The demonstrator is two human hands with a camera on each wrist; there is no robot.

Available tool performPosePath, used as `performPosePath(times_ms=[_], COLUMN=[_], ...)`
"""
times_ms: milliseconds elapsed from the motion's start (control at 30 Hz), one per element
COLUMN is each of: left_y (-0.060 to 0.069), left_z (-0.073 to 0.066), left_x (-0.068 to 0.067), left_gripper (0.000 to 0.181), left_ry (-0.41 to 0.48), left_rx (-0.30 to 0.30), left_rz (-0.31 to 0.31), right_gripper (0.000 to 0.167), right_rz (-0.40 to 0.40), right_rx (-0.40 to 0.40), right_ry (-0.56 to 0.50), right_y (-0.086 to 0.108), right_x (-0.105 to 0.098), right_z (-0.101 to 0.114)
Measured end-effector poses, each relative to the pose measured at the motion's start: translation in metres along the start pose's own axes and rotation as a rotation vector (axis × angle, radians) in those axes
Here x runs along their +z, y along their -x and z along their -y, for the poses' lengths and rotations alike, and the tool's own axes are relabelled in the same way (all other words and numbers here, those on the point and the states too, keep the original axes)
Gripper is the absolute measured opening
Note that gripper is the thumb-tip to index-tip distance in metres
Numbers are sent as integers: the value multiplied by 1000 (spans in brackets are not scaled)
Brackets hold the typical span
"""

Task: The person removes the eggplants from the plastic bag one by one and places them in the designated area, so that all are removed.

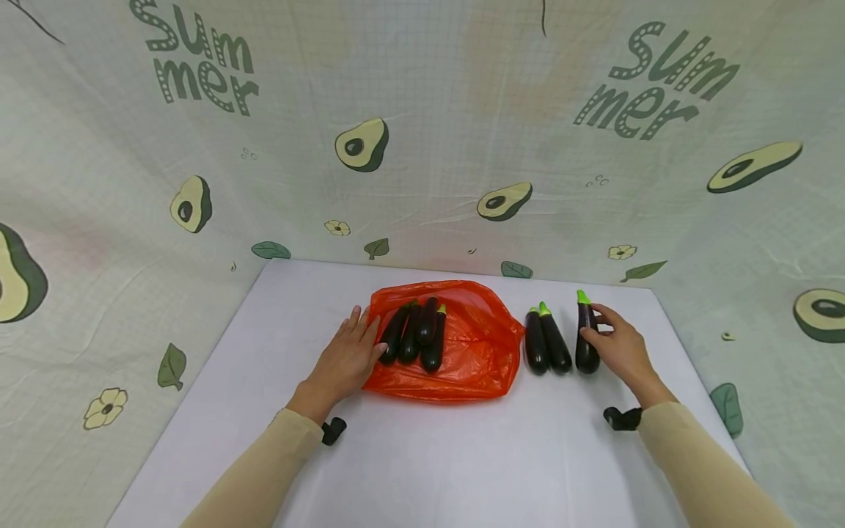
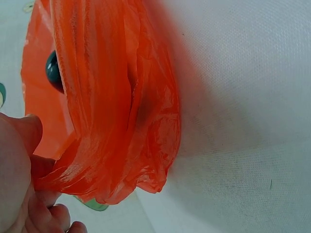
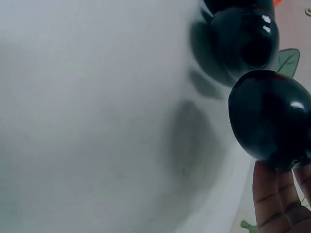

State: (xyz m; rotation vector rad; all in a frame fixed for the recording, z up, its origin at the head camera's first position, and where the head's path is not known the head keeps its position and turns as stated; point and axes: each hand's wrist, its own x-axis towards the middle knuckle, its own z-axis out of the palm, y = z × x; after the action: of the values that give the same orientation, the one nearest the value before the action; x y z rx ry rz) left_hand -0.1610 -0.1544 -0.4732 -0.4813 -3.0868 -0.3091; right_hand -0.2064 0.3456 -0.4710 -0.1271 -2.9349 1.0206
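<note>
A red plastic bag (image 1: 478, 359) lies spread on the table, its mouth toward me, with several dark eggplants (image 1: 432, 352) in its left half. My left hand (image 1: 346, 356) is at the bag's left side; in the left wrist view the thumb and fingers pinch the bag's rim (image 2: 58, 170). To the right of the bag, my right hand (image 1: 620, 348) grips an eggplant (image 1: 586, 359) with a green stem end, stem pointing away. The right wrist view shows the rounded end of this eggplant (image 3: 267, 119) with a shadow on the table below, fingers along its side.
Two more eggplants (image 1: 536, 348) lie side by side between the bag and my right hand. The white table (image 1: 449, 462) ends at a hanging cloth (image 1: 422, 95) printed with avocados and leaves, which rises at the back and both sides.
</note>
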Motion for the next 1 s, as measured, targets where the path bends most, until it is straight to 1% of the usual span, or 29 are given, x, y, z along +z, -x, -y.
performPosePath(times_ms=[167, 333, 600, 767, 1000], left_y=[0, -1, -1, 0, 0], left_z=[-1, -1, 0, 0, -1], left_x=[-1, -1, 0, 0, 0], left_gripper=[71, 70, 71, 71, 71], left_ry=[-1, 3, 4, 10, 14], left_rx=[-10, -11, -11, -16, -20], left_rz=[15, 18, 19, 20, 21], right_gripper=[68, 68, 69, 69, 75], right_rz=[51, 74, 92, 86, 89], right_rx=[34, 42, 66, 72, 98], right_ry=[3, 7, -1, 15, 18], right_y=[-4, -8, -9, -9, -11], right_x=[2, 9, 16, 21, 28], right_z=[-7, -15, -21, -22, -23])
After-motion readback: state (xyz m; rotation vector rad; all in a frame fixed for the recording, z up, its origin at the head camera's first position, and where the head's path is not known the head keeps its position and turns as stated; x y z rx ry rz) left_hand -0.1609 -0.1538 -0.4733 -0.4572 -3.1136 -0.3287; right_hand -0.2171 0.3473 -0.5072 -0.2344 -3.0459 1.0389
